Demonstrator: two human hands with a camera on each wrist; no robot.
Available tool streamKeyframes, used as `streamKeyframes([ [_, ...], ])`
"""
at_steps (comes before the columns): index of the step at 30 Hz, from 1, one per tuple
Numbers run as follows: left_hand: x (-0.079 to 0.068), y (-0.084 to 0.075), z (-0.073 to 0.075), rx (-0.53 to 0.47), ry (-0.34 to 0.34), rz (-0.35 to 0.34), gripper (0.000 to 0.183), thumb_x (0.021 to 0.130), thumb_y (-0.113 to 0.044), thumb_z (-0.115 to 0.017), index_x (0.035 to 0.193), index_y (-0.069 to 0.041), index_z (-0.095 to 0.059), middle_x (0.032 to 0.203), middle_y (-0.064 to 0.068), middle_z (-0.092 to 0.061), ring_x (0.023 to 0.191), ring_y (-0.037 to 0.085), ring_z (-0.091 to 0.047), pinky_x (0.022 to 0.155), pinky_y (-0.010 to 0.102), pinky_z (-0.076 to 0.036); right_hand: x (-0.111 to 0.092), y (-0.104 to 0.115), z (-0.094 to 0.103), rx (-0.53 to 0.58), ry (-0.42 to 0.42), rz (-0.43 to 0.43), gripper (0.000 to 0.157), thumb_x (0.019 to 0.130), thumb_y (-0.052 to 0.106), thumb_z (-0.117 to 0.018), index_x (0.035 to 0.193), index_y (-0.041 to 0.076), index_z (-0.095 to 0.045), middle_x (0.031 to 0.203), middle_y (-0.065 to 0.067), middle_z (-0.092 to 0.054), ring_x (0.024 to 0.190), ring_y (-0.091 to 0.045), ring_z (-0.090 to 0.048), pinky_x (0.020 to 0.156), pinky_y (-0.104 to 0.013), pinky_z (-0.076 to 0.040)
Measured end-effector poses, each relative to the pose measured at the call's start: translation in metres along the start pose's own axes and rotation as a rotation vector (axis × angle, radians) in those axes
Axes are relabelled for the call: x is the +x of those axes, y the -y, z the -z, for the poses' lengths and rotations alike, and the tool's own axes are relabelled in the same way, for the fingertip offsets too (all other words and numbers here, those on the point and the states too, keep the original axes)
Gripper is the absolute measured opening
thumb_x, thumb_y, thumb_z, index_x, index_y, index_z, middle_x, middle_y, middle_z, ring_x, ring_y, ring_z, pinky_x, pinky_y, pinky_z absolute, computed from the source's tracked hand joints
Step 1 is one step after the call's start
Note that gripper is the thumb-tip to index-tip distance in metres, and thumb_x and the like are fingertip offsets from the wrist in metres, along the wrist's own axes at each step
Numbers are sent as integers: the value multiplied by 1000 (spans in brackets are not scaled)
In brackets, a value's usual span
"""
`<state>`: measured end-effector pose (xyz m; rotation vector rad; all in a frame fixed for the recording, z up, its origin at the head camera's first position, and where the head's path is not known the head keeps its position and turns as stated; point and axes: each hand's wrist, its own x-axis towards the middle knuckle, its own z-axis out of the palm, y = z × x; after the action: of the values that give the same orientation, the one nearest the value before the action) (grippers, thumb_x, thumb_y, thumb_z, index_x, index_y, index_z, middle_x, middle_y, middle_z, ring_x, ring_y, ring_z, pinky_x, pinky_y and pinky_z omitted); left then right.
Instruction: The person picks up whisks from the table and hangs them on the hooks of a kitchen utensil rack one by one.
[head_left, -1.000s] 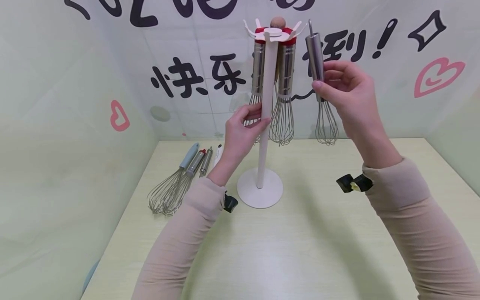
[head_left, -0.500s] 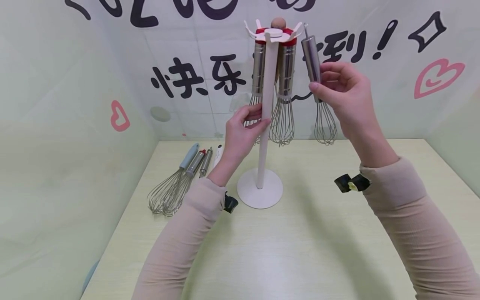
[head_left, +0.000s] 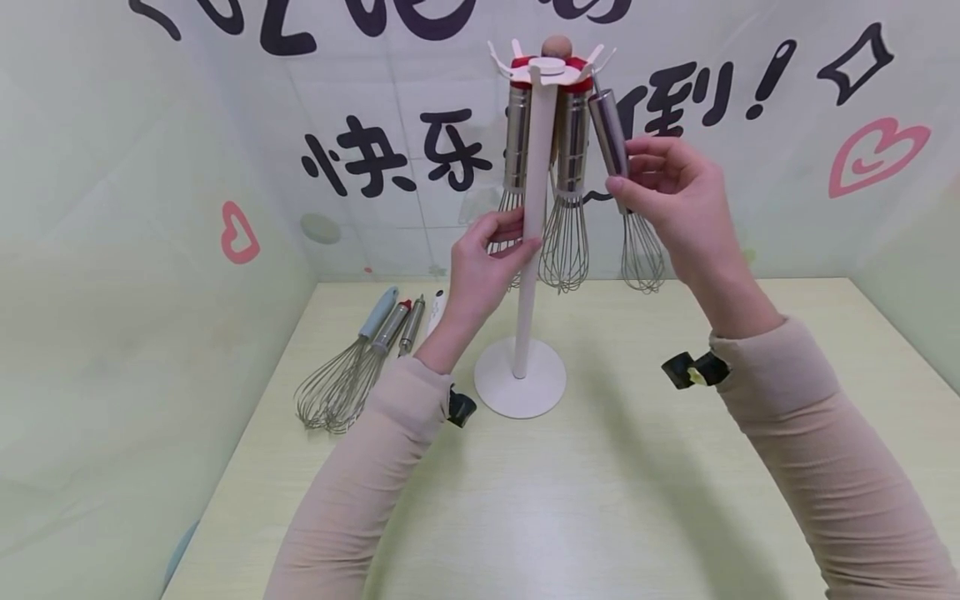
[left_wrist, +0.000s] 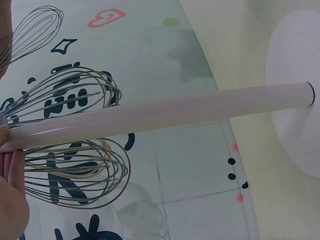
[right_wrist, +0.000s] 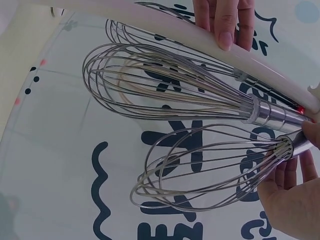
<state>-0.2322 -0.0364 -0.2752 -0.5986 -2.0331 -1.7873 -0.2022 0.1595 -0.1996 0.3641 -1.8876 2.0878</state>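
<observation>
My left hand pinches the white post of a stand between thumb and fingers; the left wrist view shows the post running down to its round base. In my right hand is a metal whisk, gripped by its steel handle and tilted, wires downward. Its hanging loop is right at a hook of the white rack top. Two steel whisks with red ends hang from the rack, one right of the post, the other left of it. A wooden knob shows behind the rack top.
On the table's left lie a blue-handled whisk, a red-ended steel whisk, a slim steel handle and a white handle partly behind my left arm. A printed cloth stands behind the table.
My right hand has moved left and slightly down, bringing the whisk's loop from beside the rack to its hook. The left hand has stayed on the post.
</observation>
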Motion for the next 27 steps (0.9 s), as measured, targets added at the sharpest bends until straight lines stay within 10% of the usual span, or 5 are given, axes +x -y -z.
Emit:
streamKeyframes([
  [27,0,0,0,-8,3,9,39,84,0,-69,121,6,-59,119,21,-60,109,29,-63,87,18,-57,-3,-11,-12,37,-1,-14,27,83,-3,-68,106,10,-65,94,0,-63,86,-12,-59,75,-14,-55],
])
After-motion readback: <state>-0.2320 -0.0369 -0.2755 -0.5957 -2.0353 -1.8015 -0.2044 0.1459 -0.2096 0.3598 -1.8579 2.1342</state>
